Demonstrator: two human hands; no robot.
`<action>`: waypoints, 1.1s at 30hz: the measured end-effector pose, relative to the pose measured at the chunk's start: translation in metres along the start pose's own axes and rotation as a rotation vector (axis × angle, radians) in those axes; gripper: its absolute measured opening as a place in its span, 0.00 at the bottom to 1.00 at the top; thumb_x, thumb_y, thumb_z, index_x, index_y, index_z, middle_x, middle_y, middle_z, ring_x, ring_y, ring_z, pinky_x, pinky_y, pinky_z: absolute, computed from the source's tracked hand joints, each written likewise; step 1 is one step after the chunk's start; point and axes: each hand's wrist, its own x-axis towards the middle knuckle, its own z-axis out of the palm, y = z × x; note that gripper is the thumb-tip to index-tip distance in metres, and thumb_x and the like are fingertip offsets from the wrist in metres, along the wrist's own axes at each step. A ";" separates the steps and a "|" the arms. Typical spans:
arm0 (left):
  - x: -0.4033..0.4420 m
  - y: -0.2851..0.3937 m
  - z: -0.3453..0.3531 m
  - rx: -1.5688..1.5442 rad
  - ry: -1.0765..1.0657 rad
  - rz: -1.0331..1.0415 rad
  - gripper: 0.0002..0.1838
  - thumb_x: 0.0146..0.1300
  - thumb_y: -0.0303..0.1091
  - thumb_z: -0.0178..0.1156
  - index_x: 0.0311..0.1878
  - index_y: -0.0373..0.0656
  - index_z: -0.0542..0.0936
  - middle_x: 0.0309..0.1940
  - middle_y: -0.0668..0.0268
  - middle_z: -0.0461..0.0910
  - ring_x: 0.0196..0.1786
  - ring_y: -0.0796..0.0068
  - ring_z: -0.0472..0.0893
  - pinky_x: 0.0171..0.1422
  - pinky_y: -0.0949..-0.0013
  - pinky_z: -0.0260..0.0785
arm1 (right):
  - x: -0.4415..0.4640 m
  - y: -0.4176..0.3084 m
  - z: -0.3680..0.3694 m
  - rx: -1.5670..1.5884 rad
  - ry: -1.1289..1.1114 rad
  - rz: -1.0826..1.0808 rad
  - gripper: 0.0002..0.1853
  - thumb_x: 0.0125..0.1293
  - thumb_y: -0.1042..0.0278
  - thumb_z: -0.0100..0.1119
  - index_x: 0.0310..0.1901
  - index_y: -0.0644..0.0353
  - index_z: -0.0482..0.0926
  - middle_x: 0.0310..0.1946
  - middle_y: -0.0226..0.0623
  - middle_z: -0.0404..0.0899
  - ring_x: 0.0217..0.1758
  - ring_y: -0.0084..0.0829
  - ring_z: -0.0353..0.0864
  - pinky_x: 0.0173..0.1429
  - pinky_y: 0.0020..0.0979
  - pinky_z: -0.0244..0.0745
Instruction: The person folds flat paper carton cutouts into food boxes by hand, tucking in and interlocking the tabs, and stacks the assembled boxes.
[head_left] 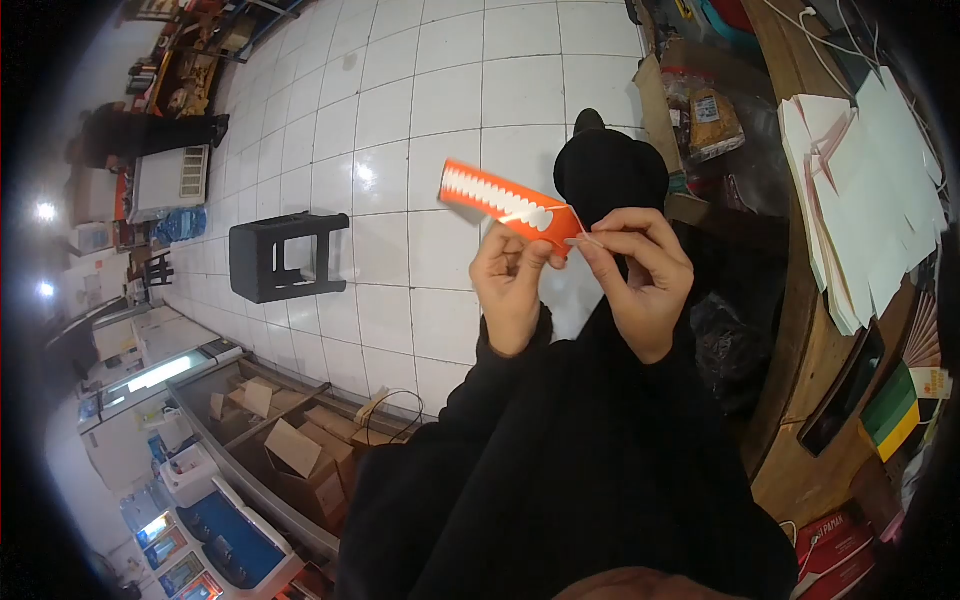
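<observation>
An orange strip of paper or card [515, 205] with a white scalloped pattern is held up in front of the body, its long end reaching to the upper left. My left hand [512, 278] pinches its lower edge between thumb and fingers. At the strip's right end, the thumb and fingertips of my right hand [640, 275] are closed on its corner, where a thin pale edge shows. The two hands are close together but apart.
A wooden table [785, 400] at the right bears pale paper sheets [870, 190]. A black stool [285, 258] stands on the tiled floor at left. Cardboard boxes [310, 460] lie lower left. Bagged goods [712, 125] are upper right; a person [150, 135] is at far left.
</observation>
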 end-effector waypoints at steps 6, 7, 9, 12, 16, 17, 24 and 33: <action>0.005 0.001 -0.011 0.126 0.009 0.050 0.08 0.58 0.30 0.58 0.35 0.35 0.74 0.38 0.62 0.68 0.35 0.76 0.73 0.37 0.75 0.68 | -0.005 0.005 0.006 -0.005 -0.002 0.017 0.07 0.46 0.85 0.63 0.29 0.68 0.79 0.30 0.36 0.75 0.27 0.19 0.73 0.26 0.17 0.63; 0.003 -0.003 -0.015 0.377 0.020 0.186 0.07 0.58 0.29 0.58 0.33 0.35 0.74 0.39 0.63 0.67 0.36 0.75 0.73 0.37 0.74 0.69 | -0.006 0.006 0.008 0.014 0.013 0.045 0.07 0.46 0.85 0.63 0.29 0.68 0.79 0.30 0.36 0.75 0.26 0.20 0.73 0.25 0.17 0.63; -0.001 -0.006 -0.016 0.630 0.032 0.318 0.06 0.57 0.28 0.59 0.31 0.35 0.75 0.40 0.64 0.65 0.37 0.74 0.73 0.37 0.74 0.69 | -0.008 0.006 0.009 -0.037 0.004 0.011 0.07 0.46 0.85 0.63 0.29 0.68 0.79 0.30 0.36 0.75 0.26 0.20 0.74 0.25 0.18 0.64; -0.003 -0.003 -0.007 0.379 0.112 0.161 0.04 0.55 0.24 0.60 0.29 0.34 0.75 0.38 0.65 0.65 0.38 0.74 0.73 0.37 0.74 0.70 | -0.006 0.003 0.009 -0.140 -0.030 -0.062 0.07 0.46 0.85 0.62 0.29 0.68 0.79 0.30 0.36 0.74 0.26 0.21 0.75 0.26 0.20 0.68; -0.008 -0.010 -0.011 0.053 0.132 0.066 0.05 0.49 0.17 0.63 0.27 0.32 0.76 0.39 0.64 0.67 0.38 0.77 0.75 0.39 0.76 0.71 | 0.000 0.001 0.006 -0.209 -0.128 -0.121 0.07 0.47 0.85 0.61 0.30 0.67 0.78 0.31 0.36 0.74 0.27 0.23 0.76 0.30 0.23 0.73; -0.012 -0.012 -0.014 0.044 0.156 0.042 0.06 0.47 0.16 0.63 0.27 0.32 0.76 0.40 0.64 0.67 0.37 0.77 0.76 0.39 0.76 0.71 | 0.001 0.001 0.006 -0.209 -0.129 -0.121 0.07 0.47 0.85 0.61 0.30 0.67 0.78 0.31 0.36 0.74 0.27 0.23 0.76 0.30 0.23 0.73; -0.016 -0.017 -0.009 0.092 0.241 0.114 0.04 0.49 0.18 0.63 0.28 0.31 0.77 0.38 0.64 0.69 0.33 0.76 0.77 0.38 0.78 0.71 | 0.003 0.005 0.005 -0.213 -0.224 -0.049 0.09 0.44 0.85 0.63 0.30 0.67 0.79 0.33 0.34 0.75 0.29 0.23 0.77 0.31 0.23 0.74; -0.005 0.006 -0.014 -0.181 0.240 -0.024 0.07 0.56 0.22 0.58 0.38 0.35 0.72 0.40 0.58 0.75 0.36 0.74 0.78 0.39 0.74 0.74 | -0.006 -0.001 0.022 -0.579 -0.234 -0.298 0.15 0.38 0.76 0.69 0.33 0.60 0.82 0.49 0.43 0.69 0.48 0.36 0.69 0.49 0.34 0.66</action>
